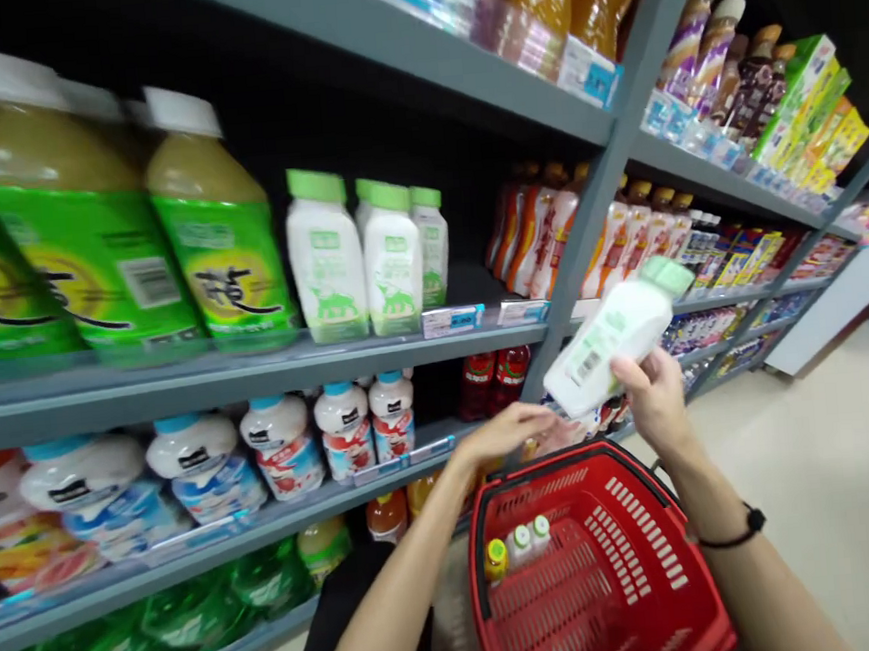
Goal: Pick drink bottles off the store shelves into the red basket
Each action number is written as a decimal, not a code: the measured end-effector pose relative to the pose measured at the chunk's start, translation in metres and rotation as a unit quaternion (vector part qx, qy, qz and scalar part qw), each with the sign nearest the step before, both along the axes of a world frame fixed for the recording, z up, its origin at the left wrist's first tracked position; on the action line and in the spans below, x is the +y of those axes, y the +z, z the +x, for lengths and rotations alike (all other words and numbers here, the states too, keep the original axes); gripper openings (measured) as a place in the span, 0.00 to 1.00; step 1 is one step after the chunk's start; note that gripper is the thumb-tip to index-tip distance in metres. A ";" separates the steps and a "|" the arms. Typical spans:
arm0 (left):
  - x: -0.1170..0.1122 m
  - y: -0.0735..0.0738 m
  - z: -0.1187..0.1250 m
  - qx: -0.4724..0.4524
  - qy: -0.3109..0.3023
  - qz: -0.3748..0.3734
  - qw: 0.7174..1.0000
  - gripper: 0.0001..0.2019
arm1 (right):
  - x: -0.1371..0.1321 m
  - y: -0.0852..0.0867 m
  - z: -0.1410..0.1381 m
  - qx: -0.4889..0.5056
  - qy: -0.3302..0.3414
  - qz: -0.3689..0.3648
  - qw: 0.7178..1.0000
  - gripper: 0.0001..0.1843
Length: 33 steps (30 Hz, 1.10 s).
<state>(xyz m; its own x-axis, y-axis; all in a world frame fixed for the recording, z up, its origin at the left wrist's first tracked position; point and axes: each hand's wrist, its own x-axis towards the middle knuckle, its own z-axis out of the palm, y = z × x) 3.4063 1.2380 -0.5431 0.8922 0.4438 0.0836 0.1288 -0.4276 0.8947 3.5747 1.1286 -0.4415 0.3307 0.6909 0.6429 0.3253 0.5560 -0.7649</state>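
Observation:
My right hand (658,398) grips a white plastic bottle (612,337) with a pale green cap, its thumb across the lower side. The bottle is tilted, cap toward the upper right, and a barcode shows on its label. My left hand (514,435) reaches out just below the bottle's base with fingers stretched and slightly blurred; it holds nothing I can see. Beneath both hands is a red shopping basket (551,602). In it are a small yellow-capped bottle (496,561) and two small bottles (523,542) with white and green caps.
Similar white green-capped bottles (393,258) stand on the middle shelf (295,372), beside large green-labelled bottles (224,242). Blue-capped bottles (283,448) line the shelf below. A grey upright (595,213) divides the shelving. Pale floor (836,454) lies to the right.

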 end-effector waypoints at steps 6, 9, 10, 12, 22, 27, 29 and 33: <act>-0.058 0.017 0.036 -0.264 0.059 -0.091 0.959 0.29 | -0.037 -0.094 0.022 0.219 0.090 -0.160 0.958 0.36; -0.080 0.016 0.054 -0.295 0.068 -0.063 0.951 0.36 | -0.047 -0.104 0.019 0.308 0.163 -0.154 0.924 0.34; -0.084 0.015 0.059 -0.315 0.072 -0.061 0.944 0.36 | -0.050 -0.104 0.019 0.336 0.191 -0.150 0.910 0.33; -0.088 0.015 0.066 -0.345 0.077 -0.066 0.933 0.35 | -0.055 -0.103 0.021 0.366 0.223 -0.141 0.892 0.31; -0.100 0.016 0.070 -0.351 0.096 -0.050 0.930 0.35 | -0.051 -0.108 0.035 0.309 0.248 -0.067 0.916 0.29; -0.100 0.015 0.064 -0.291 0.146 0.060 0.944 0.29 | -0.048 -0.115 0.039 0.221 0.112 -0.058 0.967 0.31; -0.103 0.012 0.064 -0.268 0.163 0.029 0.949 0.30 | -0.049 -0.112 0.037 0.130 0.017 -0.052 0.990 0.33; -0.107 0.008 0.067 -0.277 0.165 -0.082 0.943 0.38 | -0.058 -0.100 0.026 -0.125 -0.086 -0.090 0.984 0.41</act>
